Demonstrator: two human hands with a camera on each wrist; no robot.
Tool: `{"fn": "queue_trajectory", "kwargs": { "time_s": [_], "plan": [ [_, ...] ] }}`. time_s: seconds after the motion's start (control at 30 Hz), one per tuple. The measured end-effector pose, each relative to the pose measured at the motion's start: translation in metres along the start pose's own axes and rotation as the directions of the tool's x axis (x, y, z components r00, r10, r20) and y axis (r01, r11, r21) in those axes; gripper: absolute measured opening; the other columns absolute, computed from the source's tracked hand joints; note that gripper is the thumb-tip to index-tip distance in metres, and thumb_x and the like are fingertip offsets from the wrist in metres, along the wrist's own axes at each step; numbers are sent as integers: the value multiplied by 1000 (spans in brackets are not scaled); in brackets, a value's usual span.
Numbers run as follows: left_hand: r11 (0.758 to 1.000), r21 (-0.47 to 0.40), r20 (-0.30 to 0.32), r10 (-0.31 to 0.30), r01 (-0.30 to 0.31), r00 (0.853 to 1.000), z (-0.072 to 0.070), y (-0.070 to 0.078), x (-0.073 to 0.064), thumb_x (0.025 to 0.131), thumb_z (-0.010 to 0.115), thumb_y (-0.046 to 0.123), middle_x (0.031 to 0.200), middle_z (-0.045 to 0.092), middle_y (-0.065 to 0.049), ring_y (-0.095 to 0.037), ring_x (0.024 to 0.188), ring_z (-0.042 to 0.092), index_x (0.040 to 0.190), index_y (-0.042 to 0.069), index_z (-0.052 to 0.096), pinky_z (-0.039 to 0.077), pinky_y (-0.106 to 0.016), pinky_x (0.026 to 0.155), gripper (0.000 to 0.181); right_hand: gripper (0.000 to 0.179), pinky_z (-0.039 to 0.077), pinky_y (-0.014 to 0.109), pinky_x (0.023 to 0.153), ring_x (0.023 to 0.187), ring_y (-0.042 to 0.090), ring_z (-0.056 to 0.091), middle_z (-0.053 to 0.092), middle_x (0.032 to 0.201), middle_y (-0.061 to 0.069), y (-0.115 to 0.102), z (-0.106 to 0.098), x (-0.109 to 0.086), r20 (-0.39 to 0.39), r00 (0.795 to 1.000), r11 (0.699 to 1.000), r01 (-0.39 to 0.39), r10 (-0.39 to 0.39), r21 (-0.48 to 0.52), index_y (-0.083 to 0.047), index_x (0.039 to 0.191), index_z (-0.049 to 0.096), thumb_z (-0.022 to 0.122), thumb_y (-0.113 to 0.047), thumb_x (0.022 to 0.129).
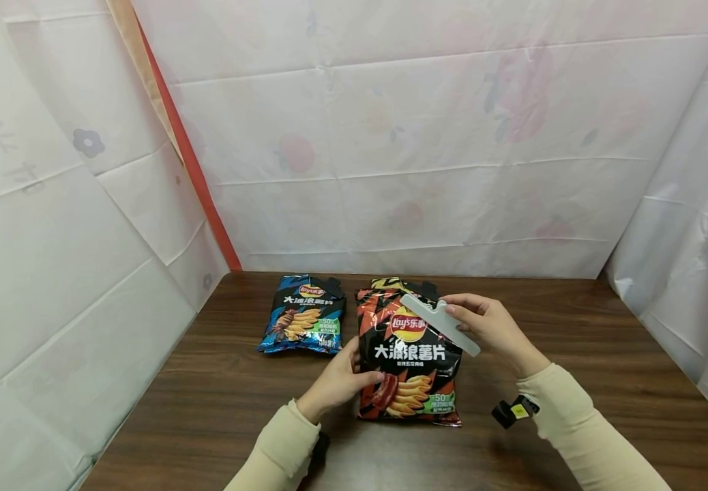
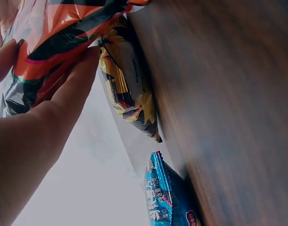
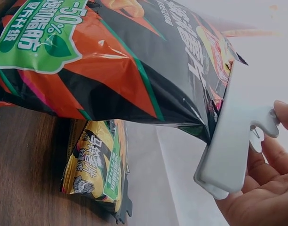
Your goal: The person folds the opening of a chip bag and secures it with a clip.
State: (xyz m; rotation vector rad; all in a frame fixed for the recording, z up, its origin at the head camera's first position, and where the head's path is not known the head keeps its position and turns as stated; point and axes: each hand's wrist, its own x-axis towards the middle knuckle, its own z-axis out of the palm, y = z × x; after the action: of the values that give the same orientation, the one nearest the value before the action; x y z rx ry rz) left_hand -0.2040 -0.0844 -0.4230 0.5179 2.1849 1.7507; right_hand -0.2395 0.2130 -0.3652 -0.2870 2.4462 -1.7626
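Note:
A red and black Lay's chip bag (image 1: 412, 372) stands out in the middle of the head view. My left hand (image 1: 338, 378) grips its left side, thumb on the front and fingers behind. With my right hand (image 1: 495, 331) I pinch the handle of a white bag clip (image 1: 446, 327). The clip slants across the bag's upper right corner; in the right wrist view the gathered top edge meets the long white bar (image 3: 226, 141). My right fingertips (image 3: 266, 157) are around the clip's handle, apart from the bag.
Behind the red bag is a yellow and black chip bag (image 3: 94, 162) with a dark clip (image 1: 429, 289). A blue chip bag (image 1: 305, 317), also with a dark clip (image 1: 332, 286) on top, lies to the left on the wooden table (image 1: 207, 409). White sheeting (image 1: 421, 136) surrounds the table.

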Motion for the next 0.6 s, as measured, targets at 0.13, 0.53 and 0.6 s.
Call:
{"fn": "queue_trajectory", "kwargs": {
  "time_s": [0.13, 0.53, 0.6],
  "plan": [
    [1000, -5, 20, 8, -8, 1000, -1, 0, -1, 93, 67, 11, 135, 57, -21, -23, 115, 59, 146, 4, 36, 50, -27, 87, 62, 50, 55, 26, 79, 94, 9, 63, 62, 122, 16, 0, 0, -1, 2, 1000, 1000, -15, 15, 26, -2, 133, 59, 62, -35, 97],
    [1000, -19, 27, 16, -15, 1000, -2, -2, -1, 91, 66, 2, 138, 54, -20, -32, 122, 57, 150, 10, 31, 51, -40, 95, 69, 52, 56, 33, 85, 96, 3, 65, 59, 132, 24, 12, -2, -5, 7, 1000, 999, 9, -10, 31, -3, 138, 53, 63, -32, 97],
    [1000, -21, 24, 22, -21, 999, -2, -3, -1, 91, 65, 1, 138, 54, -20, -32, 122, 57, 150, 11, 31, 51, -40, 94, 70, 54, 56, 33, 86, 97, 2, 65, 59, 133, 24, 15, -2, -7, 2, 1000, 999, -2, 1, 39, -4, 140, 51, 63, -33, 97]
  ]
}}
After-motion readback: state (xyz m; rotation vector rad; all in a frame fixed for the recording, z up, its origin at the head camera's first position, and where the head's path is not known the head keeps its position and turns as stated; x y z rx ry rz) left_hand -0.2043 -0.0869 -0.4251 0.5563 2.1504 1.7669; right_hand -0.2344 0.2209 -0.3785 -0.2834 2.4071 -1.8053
